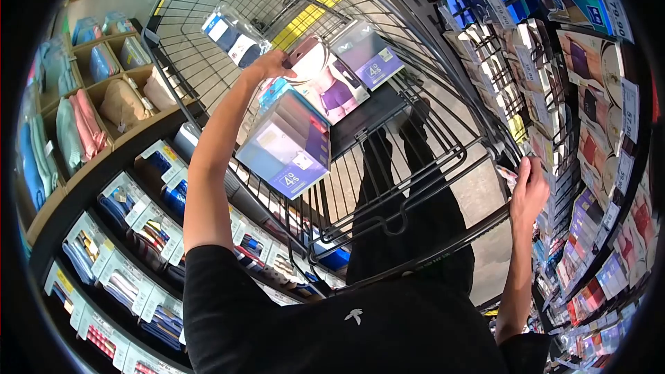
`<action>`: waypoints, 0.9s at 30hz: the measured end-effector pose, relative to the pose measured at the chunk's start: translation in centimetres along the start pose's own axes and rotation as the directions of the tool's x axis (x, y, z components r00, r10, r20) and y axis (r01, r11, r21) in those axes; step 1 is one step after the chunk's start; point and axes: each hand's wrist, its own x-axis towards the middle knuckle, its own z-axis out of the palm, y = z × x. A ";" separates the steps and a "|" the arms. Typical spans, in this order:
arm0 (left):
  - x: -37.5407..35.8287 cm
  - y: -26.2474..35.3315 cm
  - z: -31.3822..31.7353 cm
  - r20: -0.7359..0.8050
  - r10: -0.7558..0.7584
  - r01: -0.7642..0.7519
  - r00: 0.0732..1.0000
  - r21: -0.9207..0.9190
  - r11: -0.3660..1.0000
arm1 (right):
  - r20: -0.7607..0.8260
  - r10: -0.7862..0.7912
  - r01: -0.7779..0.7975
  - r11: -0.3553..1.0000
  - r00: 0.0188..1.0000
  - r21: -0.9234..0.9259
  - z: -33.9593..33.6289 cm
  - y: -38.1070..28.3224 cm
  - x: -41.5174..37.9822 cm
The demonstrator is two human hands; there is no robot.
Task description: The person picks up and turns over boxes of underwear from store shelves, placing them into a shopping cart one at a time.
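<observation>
My left hand (269,66) reaches into a wire shopping cart (436,159), its fingers closed on the upper edge of a flat pack picturing purple underwear (336,93). Left of and nearer than this pack stand several clear-and-purple boxes (287,156) marked 4. A similar purple box (370,59) is on its far right side. Beyond my left hand lies a clear bag with dark contents (232,34). My right hand (530,190) is at the cart's right side, near the handle (450,239), fingers pressed together; what they grip is too small to make out.
Shelves with folded textiles in bins (125,107) and labelled packs (131,263) line the left. On the right, a rack of hanging underwear packs (589,125) stands close to the cart. Yellow floor marking (312,14) shows beyond the cart's wires.
</observation>
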 end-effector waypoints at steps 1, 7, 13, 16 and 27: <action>-0.1 0.1 -0.1 0.017 -0.005 0.005 1.000 -0.002 1.000 | 0.011 0.006 -0.006 1.000 1.000 0.003 -0.1 -0.1 0.0; 0.1 0.3 -0.6 0.049 0.016 -0.019 0.999 0.065 0.998 | 0.000 0.025 -0.025 1.000 1.000 -0.016 -0.6 -0.9 0.0; 1.5 -1.1 0.2 0.088 -0.038 0.028 0.995 0.112 0.993 | -0.044 -0.024 0.024 1.000 0.999 0.006 -0.5 -0.5 0.0; 3.0 -5.5 1.9 -0.035 0.103 -0.098 0.994 0.128 0.987 | -0.039 -0.009 0.009 1.000 0.999 -0.009 -0.6 0.0 0.1; -22.9 26.6 -6.9 -0.632 0.119 -0.421 0.766 -0.353 0.836 | -0.233 -0.087 0.125 0.980 0.969 0.153 -1.7 2.9 0.3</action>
